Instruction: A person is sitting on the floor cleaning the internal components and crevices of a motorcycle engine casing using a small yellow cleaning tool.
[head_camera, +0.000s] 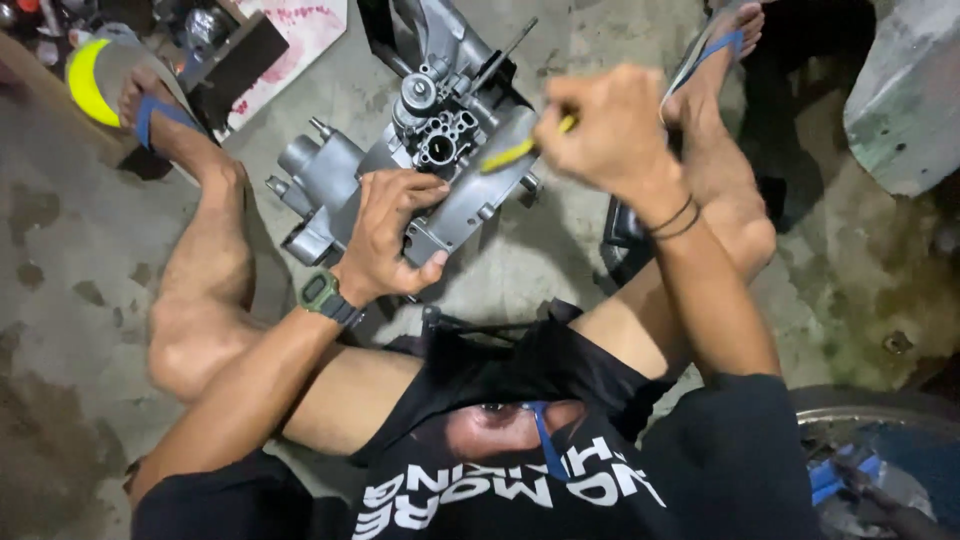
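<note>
You are working a fastener on the grey engine casing (400, 180), which lies on the concrete floor (60, 260) between your feet. Your left hand (385, 235) grips its near edge; your right hand (600, 125) clenches a yellow-handled screwdriver (515, 152), tip beyond your fingertips. Keep the casing braced.

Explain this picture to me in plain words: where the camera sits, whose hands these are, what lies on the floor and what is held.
The camera sits on a person's head and looks down, so you see their own arms, legs and black shirt. They sit on a concrete floor with a grey metal engine casing between their feet. The left hand, with a green wristwatch on its wrist, grips the casing's near edge. The right hand holds a yellow-handled tool whose tip points at the casing. Both feet wear blue-strapped sandals. A wheel rim shows at lower right.
</note>
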